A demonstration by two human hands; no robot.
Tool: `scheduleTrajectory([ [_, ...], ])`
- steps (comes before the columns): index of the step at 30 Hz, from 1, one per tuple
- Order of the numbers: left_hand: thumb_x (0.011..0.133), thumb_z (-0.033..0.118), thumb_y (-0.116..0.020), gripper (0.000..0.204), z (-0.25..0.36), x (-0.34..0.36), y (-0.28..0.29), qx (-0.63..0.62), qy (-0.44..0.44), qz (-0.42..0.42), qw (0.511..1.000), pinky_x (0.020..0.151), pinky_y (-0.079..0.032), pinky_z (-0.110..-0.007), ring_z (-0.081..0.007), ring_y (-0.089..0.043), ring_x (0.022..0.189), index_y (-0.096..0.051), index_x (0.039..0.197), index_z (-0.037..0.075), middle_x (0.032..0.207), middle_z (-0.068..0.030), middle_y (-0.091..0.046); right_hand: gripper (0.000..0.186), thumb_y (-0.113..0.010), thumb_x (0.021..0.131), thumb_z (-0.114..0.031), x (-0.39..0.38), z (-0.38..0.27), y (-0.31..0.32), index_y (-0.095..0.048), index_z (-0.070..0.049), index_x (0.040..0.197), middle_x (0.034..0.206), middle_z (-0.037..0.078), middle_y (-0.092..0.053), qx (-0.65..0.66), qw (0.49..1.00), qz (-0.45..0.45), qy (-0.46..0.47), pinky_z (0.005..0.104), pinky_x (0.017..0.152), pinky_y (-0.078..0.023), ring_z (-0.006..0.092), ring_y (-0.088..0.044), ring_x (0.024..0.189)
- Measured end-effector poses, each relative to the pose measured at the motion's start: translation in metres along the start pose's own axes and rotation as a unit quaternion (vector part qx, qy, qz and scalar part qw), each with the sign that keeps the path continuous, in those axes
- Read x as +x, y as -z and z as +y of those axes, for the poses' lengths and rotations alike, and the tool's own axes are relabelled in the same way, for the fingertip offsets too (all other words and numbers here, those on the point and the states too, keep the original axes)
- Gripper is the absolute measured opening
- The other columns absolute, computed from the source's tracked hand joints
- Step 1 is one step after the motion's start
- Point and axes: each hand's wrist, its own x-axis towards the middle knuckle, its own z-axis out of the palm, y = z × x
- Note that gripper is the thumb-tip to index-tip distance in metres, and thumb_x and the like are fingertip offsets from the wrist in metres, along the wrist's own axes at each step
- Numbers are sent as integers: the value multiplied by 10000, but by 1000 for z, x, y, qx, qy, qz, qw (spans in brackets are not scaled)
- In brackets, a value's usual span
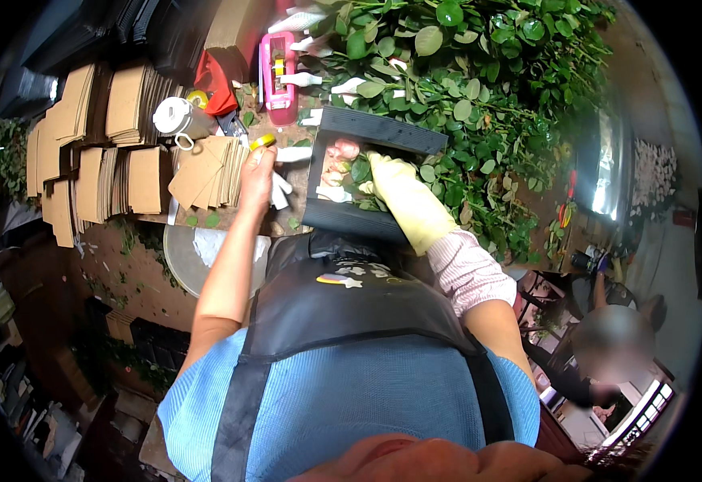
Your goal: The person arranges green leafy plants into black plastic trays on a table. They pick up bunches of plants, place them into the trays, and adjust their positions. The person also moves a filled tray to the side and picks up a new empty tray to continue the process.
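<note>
My bare left hand [256, 173] is closed on a yellow tape roll [263, 141], just left of a dark ridged box [383, 124]. Inside that box lie pale pink roses [343, 154] with white wrapping and green leaves. My right hand [387, 181], in a pale yellow glove and striped sleeve, reaches into the box beside the blooms; its fingers curl, and what they hold is hidden. White paper pieces [280, 189] lie by my left hand, and a pink tape dispenser [279, 112] stands behind it.
Cardboard stacks [146, 181], a white mug [178, 116] and a red cloth [216, 84] occupy the bench's left. Leafy stems [479, 72] heap up behind and right. A white tub [181, 265] sits below the bench edge. Another person [608, 329] is at the lower right.
</note>
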Motion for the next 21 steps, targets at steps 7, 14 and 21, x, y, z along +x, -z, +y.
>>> scheduleTrajectory([
  [7,818,380,-832,519,1,-4,0,440,-52,-249,861,829,-515,-385,-305,-664,956,-577,1149,73,1023,-142,-672,462,-600,948,-406,-47,-19,45,-605,-115,1307,1191,175,-694,48,997,40,55,454,961,-519,338,-673,1092],
  [14,884,423,-753,354,-17,5,-21,456,-20,-362,813,779,-526,-404,-314,-701,844,-752,1015,94,883,-177,-722,283,-667,921,-265,-19,-50,24,-708,-142,1174,1087,146,-729,-72,981,-154,95,418,922,-541,356,-693,1042],
  [21,843,170,-702,173,-62,-32,-30,31,140,-115,983,643,-404,-257,-101,-535,678,-678,766,17,717,-9,-610,349,-665,908,-208,13,-67,5,-707,-149,1250,1259,78,-708,-112,961,-250,-33,367,967,-544,274,-701,1114],
])
